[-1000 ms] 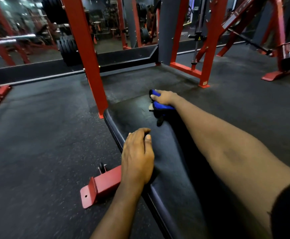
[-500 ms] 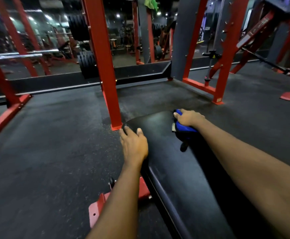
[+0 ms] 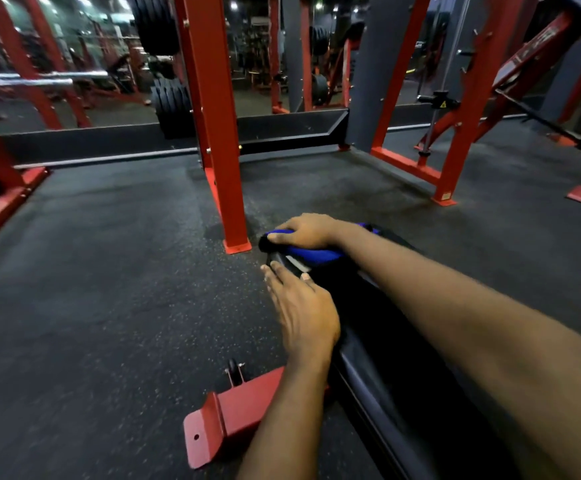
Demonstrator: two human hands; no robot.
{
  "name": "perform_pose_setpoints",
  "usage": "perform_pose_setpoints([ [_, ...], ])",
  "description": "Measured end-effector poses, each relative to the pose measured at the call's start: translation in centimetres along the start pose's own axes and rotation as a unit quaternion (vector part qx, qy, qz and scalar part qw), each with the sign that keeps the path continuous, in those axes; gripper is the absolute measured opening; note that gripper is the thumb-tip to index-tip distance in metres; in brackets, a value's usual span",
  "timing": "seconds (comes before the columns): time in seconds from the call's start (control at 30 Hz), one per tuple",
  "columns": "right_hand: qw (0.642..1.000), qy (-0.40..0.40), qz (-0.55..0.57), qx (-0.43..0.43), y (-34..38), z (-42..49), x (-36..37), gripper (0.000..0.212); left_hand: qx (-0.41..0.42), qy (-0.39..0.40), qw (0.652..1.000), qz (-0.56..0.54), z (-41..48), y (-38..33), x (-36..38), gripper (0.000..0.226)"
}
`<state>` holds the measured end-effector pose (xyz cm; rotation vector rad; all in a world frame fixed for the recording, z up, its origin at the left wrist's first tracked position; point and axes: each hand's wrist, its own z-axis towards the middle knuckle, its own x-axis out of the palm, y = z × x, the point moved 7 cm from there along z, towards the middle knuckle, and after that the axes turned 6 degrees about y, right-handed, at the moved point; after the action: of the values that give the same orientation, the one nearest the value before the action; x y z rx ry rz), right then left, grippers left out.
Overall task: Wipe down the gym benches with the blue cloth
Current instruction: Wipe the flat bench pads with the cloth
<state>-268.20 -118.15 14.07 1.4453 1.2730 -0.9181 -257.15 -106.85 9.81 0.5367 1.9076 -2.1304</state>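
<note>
Blue cloth (image 3: pixel 313 253), gripped under the right hand (image 3: pixel 308 232), wipes the far end of the bench (image 3: pixel 386 358); left hand (image 3: pixel 303 313) lies flat (bracing, I judge). Next: sweep back.

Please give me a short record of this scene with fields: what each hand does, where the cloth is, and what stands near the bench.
right hand: holds blue cloth on the far end of the bench
left hand: rests flat on the bench's left edge, fingers straight
blue cloth: bunched under the right hand
nearby: red post beyond the bench end; red foot beside the left forearm
</note>
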Motion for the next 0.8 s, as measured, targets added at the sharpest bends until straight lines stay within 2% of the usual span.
perform_pose_setpoints([
  [0.1,0.998,0.025,0.047,0.04,-4.6,-0.2,-1.1,0.052,-0.005,0.001,1.0,-0.006,0.2,0.1,0.0,0.058],
  [0.2,0.992,0.038,0.0,0.12,-7.5,1.1,-1.6,0.061,-0.009,0.005,1.0,-0.003,0.2,0.2,0.1,0.059],
  [0.27,0.994,0.05,-0.03,0.094,-4.6,2.2,-0.9,0.063,-0.01,0.004,1.0,0.005,0.1,0.2,0.2,0.058],
  [0.37,0.999,0.028,-0.026,0.017,0.0,2.1,-0.2,0.055,-0.011,0.007,1.0,0.011,0.1,0.1,0.1,0.058],
  [0.43,1.0,0.014,0.01,0.018,-1.1,1.5,-0.4,0.053,-0.011,0.011,1.0,0.011,0.0,-0.1,0.0,0.058],
  [0.57,0.993,-0.028,0.048,0.107,-7.2,-0.3,-1.5,0.076,-0.016,0.018,1.0,0.012,-0.1,-0.1,0.0,0.057],
  [0.7,0.98,-0.06,0.057,0.178,-10.0,-1.2,-2.0,0.067,-0.019,0.026,0.999,0.015,-0.3,-0.3,-0.2,0.058],
  [0.8,0.966,-0.08,0.086,0.231,-12.0,-2.6,-2.0,0.069,-0.015,0.03,0.999,0.015,-0.5,-0.5,-0.3,0.058],
])
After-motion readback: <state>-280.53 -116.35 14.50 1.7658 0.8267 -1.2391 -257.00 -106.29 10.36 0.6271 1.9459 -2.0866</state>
